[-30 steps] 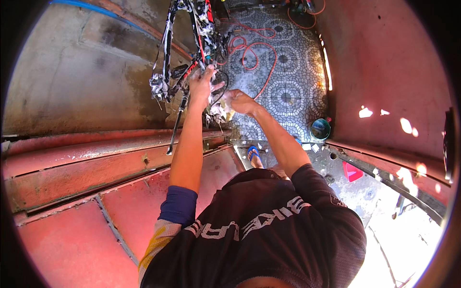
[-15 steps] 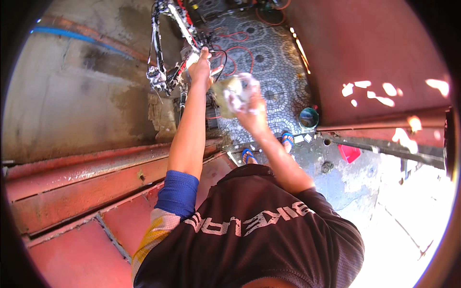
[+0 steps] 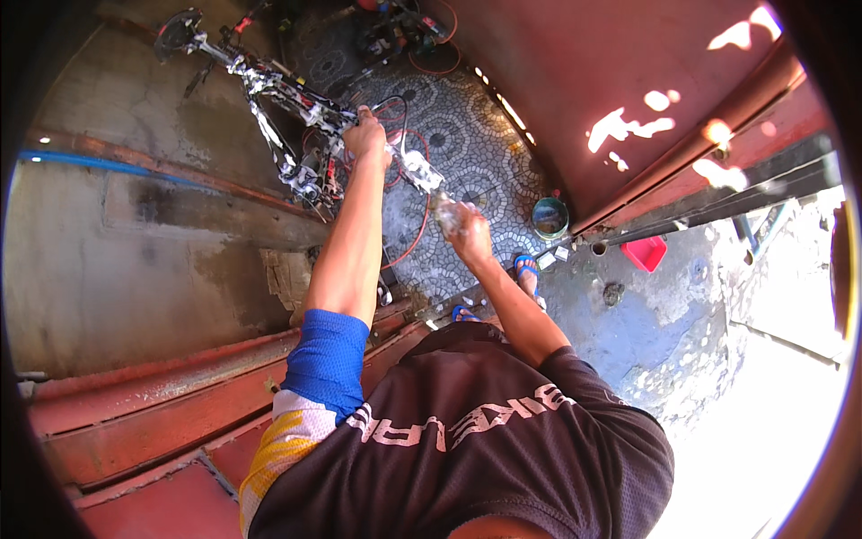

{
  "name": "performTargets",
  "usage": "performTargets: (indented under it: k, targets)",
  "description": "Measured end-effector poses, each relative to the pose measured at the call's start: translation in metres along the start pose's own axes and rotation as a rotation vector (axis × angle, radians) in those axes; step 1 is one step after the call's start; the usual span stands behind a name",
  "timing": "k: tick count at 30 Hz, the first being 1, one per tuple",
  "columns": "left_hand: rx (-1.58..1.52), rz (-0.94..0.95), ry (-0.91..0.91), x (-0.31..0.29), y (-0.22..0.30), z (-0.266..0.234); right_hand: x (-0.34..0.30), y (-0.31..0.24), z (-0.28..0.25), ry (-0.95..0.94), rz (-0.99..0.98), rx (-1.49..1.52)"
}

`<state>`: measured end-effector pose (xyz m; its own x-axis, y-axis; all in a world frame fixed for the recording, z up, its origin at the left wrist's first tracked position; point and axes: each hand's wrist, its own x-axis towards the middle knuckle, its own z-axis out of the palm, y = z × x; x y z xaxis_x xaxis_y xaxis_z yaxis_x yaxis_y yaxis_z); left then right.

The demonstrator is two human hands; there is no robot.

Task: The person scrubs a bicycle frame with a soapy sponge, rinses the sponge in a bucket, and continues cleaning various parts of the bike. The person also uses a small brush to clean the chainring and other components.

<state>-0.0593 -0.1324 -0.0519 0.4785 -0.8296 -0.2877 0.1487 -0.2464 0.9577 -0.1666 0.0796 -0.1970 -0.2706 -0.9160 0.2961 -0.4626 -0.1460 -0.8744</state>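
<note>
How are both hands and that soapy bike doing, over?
Left hand gripping black-and-red, suds-covered bike frame. Right hand holding pale, foamy sponge-like wad near frame's end; contact unclear. Orange-red hose on grey patterned floor beneath.

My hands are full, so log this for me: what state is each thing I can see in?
Bike frame: sudsy, no wheels visible on it
Left hand: gripping the bike frame
Right hand: closed around a blurred, foamy wad
Orange hose: looped loosely on the floor
Green bucket: upright, contents unclear
Red container: set down
Blue sandals: worn
</note>
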Motion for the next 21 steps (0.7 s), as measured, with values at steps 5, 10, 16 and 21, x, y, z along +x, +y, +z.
performTargets:
  k: [5,10,16,21]
  targets:
    - [0.057,0.078,0.061,0.028,0.002,0.007,0.019,-0.055,-0.033,0.137,-0.171,0.196]
    - [0.072,0.039,-0.097,-0.003,0.021,0.045,0.041,0.009,-0.032,0.101,0.003,0.034]
    - [0.06,0.099,-0.12,-0.013,0.007,0.045,0.045,-0.081,-0.069,0.119,0.316,1.494]
    - [0.317,0.092,-0.215,-0.053,0.021,0.061,0.037,-0.038,-0.095,0.055,-0.038,-0.089]
